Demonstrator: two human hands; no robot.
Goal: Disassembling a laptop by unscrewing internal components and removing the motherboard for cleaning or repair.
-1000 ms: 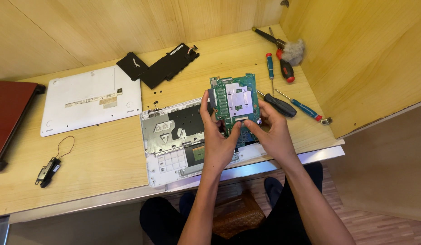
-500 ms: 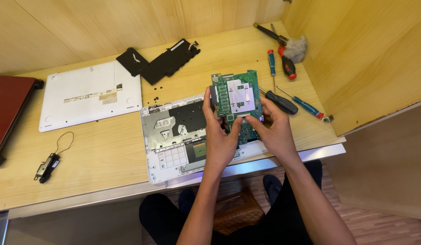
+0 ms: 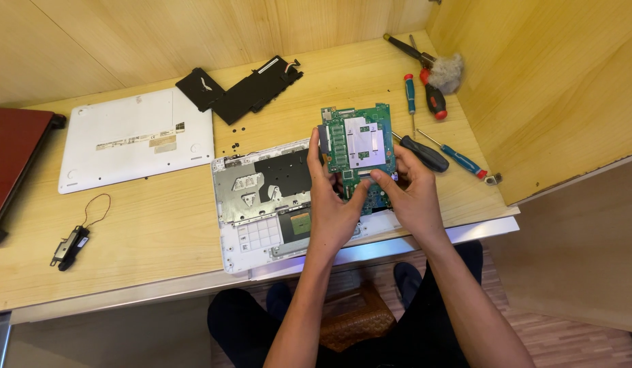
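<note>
Green board (image 3: 357, 146) is held up just above the opened white laptop base (image 3: 261, 197), both hands on it. Left hand (image 3: 332, 204) grips its left edge, thumb on the lower face; right hand (image 3: 413, 194) pinches the bottom right corner. Screwdrivers (image 3: 425, 153) lie just right, black battery (image 3: 251, 88) and white cover (image 3: 132, 140) further back on the desk (image 3: 159, 232).

You hold a green board (image 3: 357, 146) with silver patches; white chassis (image 3: 261, 204), black battery (image 3: 251, 88), pale wood bench (image 3: 159, 225).

Bright even warm light, soft shadows, sharp focus
</note>
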